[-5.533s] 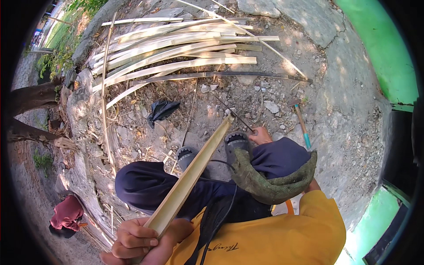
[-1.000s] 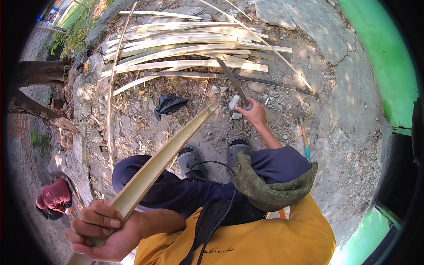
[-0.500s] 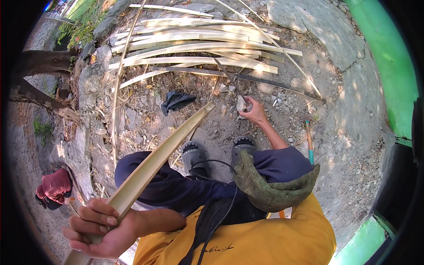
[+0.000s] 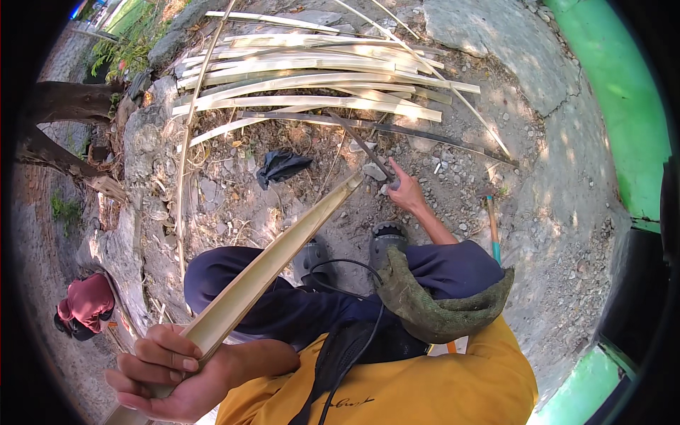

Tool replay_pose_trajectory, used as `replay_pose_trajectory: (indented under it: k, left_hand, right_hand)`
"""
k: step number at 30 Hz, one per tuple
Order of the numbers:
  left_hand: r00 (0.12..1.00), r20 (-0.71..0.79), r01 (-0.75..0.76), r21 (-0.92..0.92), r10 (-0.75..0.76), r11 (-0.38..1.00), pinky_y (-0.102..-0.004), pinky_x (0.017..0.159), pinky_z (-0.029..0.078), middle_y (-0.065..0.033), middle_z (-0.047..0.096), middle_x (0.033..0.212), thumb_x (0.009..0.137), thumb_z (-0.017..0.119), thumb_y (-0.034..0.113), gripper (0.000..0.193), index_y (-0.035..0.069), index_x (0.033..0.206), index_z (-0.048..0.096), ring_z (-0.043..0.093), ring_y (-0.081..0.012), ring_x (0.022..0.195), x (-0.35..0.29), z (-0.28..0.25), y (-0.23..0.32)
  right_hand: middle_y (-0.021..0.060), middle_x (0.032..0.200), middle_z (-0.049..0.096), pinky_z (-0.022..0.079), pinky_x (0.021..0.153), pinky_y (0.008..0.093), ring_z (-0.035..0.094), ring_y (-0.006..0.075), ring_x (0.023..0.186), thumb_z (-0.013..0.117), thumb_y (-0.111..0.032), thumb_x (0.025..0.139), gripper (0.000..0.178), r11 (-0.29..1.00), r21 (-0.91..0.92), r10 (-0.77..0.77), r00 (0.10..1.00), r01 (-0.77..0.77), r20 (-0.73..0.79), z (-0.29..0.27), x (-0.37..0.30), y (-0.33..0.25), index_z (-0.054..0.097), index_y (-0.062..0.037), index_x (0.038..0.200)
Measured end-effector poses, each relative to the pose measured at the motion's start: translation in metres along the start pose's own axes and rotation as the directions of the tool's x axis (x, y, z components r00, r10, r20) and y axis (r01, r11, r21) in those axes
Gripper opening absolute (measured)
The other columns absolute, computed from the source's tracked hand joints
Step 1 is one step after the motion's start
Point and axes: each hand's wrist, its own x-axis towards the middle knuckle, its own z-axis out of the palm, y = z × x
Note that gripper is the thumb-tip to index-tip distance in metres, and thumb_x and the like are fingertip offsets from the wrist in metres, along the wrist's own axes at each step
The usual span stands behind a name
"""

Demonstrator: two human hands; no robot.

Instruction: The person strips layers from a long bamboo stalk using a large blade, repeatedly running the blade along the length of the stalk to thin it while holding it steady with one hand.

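Observation:
My left hand (image 4: 166,372) is wrapped round the lower end of a split bamboo strip (image 4: 280,258), pale and hollowed on its inner face. The strip slants up across my left leg, its far end above my shoes. A long knife (image 4: 360,144) with a narrow dark blade is in my right hand (image 4: 406,190); its handle is mostly hidden by the fingers. The blade points up and left, beyond the strip's far end, and looks apart from it.
Several pale bamboo strips (image 4: 283,69) lie across the ground ahead. A black plastic bag (image 4: 282,167) sits left of the bamboo end. A hammer (image 4: 494,230) lies at the right. My shoes (image 4: 386,241) are close below. Another person (image 4: 88,303) is at the far left.
The bamboo strip has shifted a little to the right with my left hand. My right hand has turned the knife, its blade now slanting farther left.

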Motion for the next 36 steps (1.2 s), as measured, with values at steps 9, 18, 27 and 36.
replay_pose_trajectory:
  k: [9, 18, 27, 36]
  left_hand:
    - [0.998, -0.017, 0.064, -0.091, -0.066, 0.994, -0.0216, 0.035, 0.023, 0.0026, 0.026, 0.057, 0.104, 0.045, 0.028, 0.034, 0.013, 0.076, 0.034, 0.022, -0.006, 0.04, -0.013, 0.025, -0.02]
    - [0.996, 0.053, 0.085, -0.18, -0.076, 0.98, -0.0199, 0.031, 0.025, 0.0023, 0.027, 0.053, 0.106, 0.042, 0.029, 0.035, 0.013, 0.077, 0.032, 0.024, -0.0058, 0.036, -0.016, 0.025, -0.01]
    - [1.0, -0.008, -0.011, -0.035, 0.011, 0.999, -0.0228, 0.035, 0.025, 0.0017, 0.026, 0.055, 0.103, 0.046, 0.029, 0.034, 0.013, 0.076, 0.034, 0.023, -0.0071, 0.04, -0.016, 0.037, -0.016]
    - [0.986, 0.164, 0.038, -0.14, -0.015, 0.989, -0.0231, 0.035, 0.025, 0.0024, 0.025, 0.055, 0.103, 0.046, 0.029, 0.034, 0.013, 0.076, 0.034, 0.024, -0.0078, 0.041, -0.009, 0.03, -0.004]
  right_hand:
    - [-0.0016, 0.057, 0.049, 0.041, 0.055, 0.0302, 0.045, 0.0089, 0.052, 0.072, -0.024, 0.085, 0.062, 0.949, 0.314, 0.058, 0.973, 0.017, -0.225, -0.036, -0.05, 0.02, 0.055, -0.0109, 0.143]
    - [-0.0035, 0.057, 0.045, 0.034, 0.051, 0.0278, 0.04, 0.0056, 0.052, 0.073, -0.024, 0.086, 0.055, 0.941, 0.338, 0.08, 0.969, 0.004, -0.234, -0.039, -0.087, 0.024, 0.059, -0.0063, 0.136]
    - [-0.0038, 0.055, 0.046, 0.035, 0.052, 0.0273, 0.04, 0.005, 0.052, 0.073, -0.024, 0.085, 0.053, 0.891, 0.454, 0.142, 0.964, -0.026, -0.225, -0.024, -0.1, 0.039, 0.061, -0.0062, 0.134]
    - [-0.0003, 0.057, 0.052, 0.04, 0.056, 0.0275, 0.044, 0.0066, 0.053, 0.074, -0.025, 0.083, 0.055, 0.916, 0.4, 0.131, 0.959, -0.021, -0.25, -0.024, -0.104, 0.046, 0.062, -0.0047, 0.133]
